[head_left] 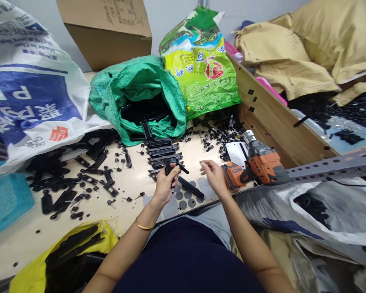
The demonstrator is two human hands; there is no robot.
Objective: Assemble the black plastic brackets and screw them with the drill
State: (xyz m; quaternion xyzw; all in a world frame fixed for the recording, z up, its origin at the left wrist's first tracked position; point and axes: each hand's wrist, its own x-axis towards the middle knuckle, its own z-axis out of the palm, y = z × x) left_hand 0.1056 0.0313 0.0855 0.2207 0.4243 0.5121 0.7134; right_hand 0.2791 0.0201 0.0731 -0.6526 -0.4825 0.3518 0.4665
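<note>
My left hand (166, 184) is closed around a black plastic part (167, 166), with the thumb on top. A thin black piece (183, 168) sticks out beside that thumb. Just to the right, a long black plastic bar (190, 187) lies on a grey sheet marked with dark circles (187, 202). My right hand (212, 176) hovers over the table with its fingers loosely bent and apart, and nothing shows in it. Close to its right lies an orange and black cordless drill (264, 162). Beyond my left hand several black plastic parts (164, 151) lie in a row.
A green sack (108, 91) of black parts opens toward me. Behind stand a yellow-green bag (204, 81) and a cardboard box (110, 44). Loose black pieces and screws (85, 179) cover the left. A wooden board (280, 130) borders the right; a yellow bag (27, 268) sits front left.
</note>
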